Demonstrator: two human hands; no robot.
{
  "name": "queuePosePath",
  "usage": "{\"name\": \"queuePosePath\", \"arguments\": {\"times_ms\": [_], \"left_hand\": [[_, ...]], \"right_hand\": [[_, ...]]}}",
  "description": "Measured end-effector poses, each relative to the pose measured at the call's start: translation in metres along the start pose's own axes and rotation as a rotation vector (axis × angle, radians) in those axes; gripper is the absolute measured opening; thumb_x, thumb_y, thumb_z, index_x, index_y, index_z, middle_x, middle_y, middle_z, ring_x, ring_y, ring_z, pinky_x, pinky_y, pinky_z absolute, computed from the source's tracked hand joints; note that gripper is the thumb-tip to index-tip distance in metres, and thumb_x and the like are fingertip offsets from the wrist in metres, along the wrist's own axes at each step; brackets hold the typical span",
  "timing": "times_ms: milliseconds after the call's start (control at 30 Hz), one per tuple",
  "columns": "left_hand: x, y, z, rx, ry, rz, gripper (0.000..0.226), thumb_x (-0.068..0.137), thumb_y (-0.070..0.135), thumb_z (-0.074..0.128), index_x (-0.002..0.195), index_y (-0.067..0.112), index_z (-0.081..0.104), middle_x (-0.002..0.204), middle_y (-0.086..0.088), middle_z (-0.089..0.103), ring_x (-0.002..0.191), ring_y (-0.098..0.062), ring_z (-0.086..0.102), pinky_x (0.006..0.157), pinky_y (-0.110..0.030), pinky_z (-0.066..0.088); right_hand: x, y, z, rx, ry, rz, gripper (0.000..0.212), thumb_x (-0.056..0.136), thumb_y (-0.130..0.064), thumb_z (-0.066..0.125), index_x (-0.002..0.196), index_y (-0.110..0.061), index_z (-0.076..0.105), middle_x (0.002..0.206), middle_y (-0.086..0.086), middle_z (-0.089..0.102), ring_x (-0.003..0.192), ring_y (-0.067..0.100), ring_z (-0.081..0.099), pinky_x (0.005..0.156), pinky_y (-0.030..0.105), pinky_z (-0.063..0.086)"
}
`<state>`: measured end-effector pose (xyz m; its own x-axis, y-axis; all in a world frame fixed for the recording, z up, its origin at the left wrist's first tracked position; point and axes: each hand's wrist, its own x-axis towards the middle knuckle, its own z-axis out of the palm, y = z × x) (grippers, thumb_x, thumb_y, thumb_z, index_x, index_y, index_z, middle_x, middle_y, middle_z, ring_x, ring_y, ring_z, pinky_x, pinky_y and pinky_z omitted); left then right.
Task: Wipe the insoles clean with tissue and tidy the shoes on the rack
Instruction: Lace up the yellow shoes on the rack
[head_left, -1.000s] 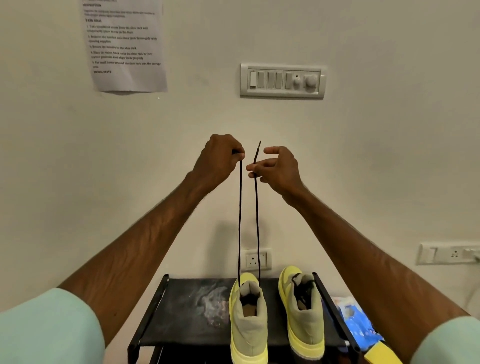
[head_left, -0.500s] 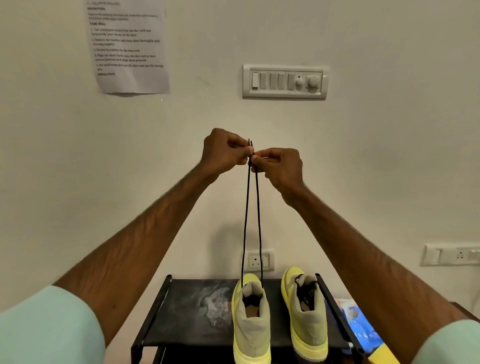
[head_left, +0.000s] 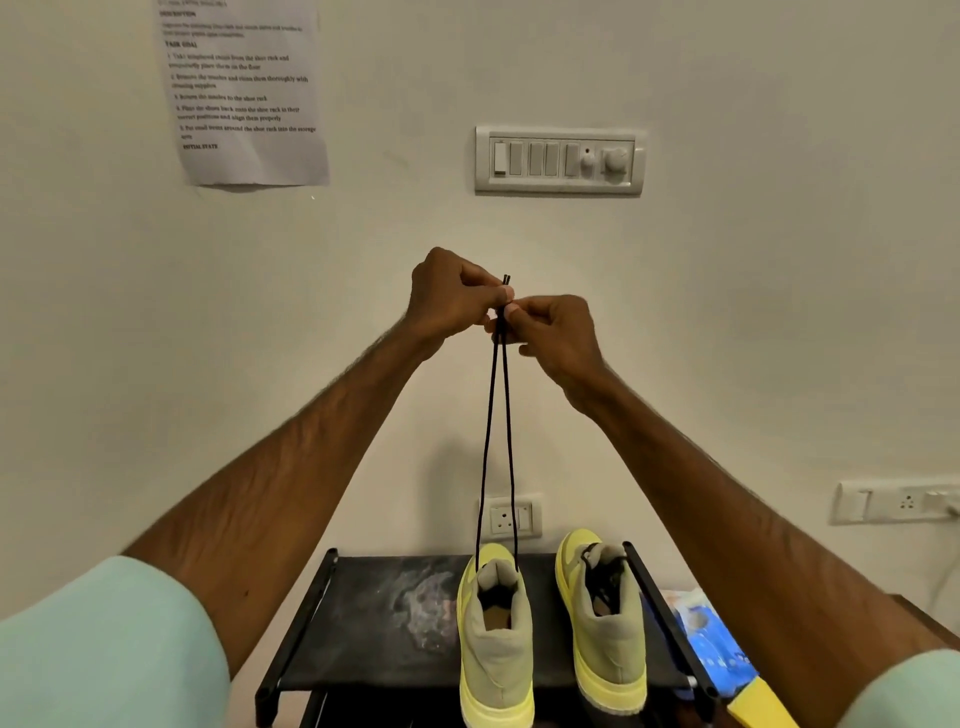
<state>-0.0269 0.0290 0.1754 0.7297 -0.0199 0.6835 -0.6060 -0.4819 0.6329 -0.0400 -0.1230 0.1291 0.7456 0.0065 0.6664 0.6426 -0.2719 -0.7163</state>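
From the head camera, both arms reach forward and up in front of a pale wall, and the left hand (head_left: 451, 296) and right hand (head_left: 553, 338) meet with their fingers (head_left: 496, 296) pressed together, pinching the two ends of a black shoelace (head_left: 488, 431), whose tips stick up just above the pinch. From the fingers the two strands hang down side by side, spreading slightly, into the left shoe (head_left: 496, 639), a yellow-green high-top standing heel toward the camera on the top shelf of a black shoe rack (head_left: 363, 623) well below the hands. The right shoe (head_left: 605, 623) stands just beside it. Above the fingers are a switch panel (head_left: 560, 160) and a printed sheet (head_left: 244, 93); behind the hanging strands, below the fingers, a wall socket (head_left: 509, 517) shows
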Motion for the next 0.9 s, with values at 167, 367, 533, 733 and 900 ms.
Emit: {"name": "queuePosePath", "arguments": {"times_ms": [167, 367, 533, 733, 900], "left_hand": [[-0.007, 0.002, 0.011, -0.044, 0.113, -0.081, 0.013, 0.081, 0.021, 0.084, 0.083, 0.010, 0.079, 0.079, 0.003, 0.075, 0.058, -0.009, 0.072, 0.065, -0.024, 0.061], [-0.008, -0.005, 0.003, -0.133, 0.168, -0.136, 0.009, 0.081, 0.015, 0.083, 0.081, 0.007, 0.079, 0.082, -0.002, 0.075, 0.058, -0.011, 0.071, 0.060, -0.021, 0.059], [-0.006, -0.018, -0.004, -0.191, 0.186, -0.184, 0.011, 0.082, 0.014, 0.083, 0.083, 0.003, 0.078, 0.082, -0.006, 0.074, 0.052, -0.007, 0.067, 0.059, -0.019, 0.057], [-0.010, -0.038, -0.012, -0.290, 0.221, -0.270, 0.018, 0.085, 0.019, 0.082, 0.089, 0.002, 0.077, 0.078, -0.004, 0.071, 0.051, -0.009, 0.064, 0.067, -0.026, 0.061], [-0.034, -0.083, -0.031, -0.429, 0.271, -0.467, 0.021, 0.085, 0.018, 0.082, 0.085, 0.000, 0.072, 0.081, -0.006, 0.065, 0.053, -0.010, 0.056, 0.063, -0.023, 0.057]], "right_hand": [[-0.026, 0.030, 0.018, -0.070, -0.120, 0.086, 0.020, 0.098, -0.024, 0.066, 0.101, -0.008, 0.079, 0.086, -0.001, 0.079, 0.079, 0.005, 0.074, 0.065, 0.010, 0.045], [-0.076, 0.099, 0.032, -0.239, -0.247, 0.082, 0.025, 0.105, -0.030, 0.053, 0.093, -0.027, 0.075, 0.093, 0.000, 0.076, 0.090, 0.013, 0.070, 0.085, 0.030, 0.053], [-0.093, 0.110, 0.027, -0.136, -0.269, 0.103, 0.028, 0.107, -0.032, 0.050, 0.095, -0.026, 0.075, 0.078, -0.021, 0.068, 0.077, -0.001, 0.064, 0.072, 0.017, 0.045], [-0.085, 0.102, 0.018, 0.080, -0.253, 0.212, 0.019, 0.099, -0.027, 0.066, 0.094, -0.015, 0.081, 0.095, 0.013, 0.071, 0.071, 0.016, 0.057, 0.058, 0.027, 0.050], [-0.081, 0.101, 0.010, 0.156, -0.285, 0.287, 0.022, 0.099, -0.021, 0.065, 0.101, -0.002, 0.077, 0.097, 0.010, 0.078, 0.080, 0.013, 0.067, 0.065, 0.025, 0.055]]}}
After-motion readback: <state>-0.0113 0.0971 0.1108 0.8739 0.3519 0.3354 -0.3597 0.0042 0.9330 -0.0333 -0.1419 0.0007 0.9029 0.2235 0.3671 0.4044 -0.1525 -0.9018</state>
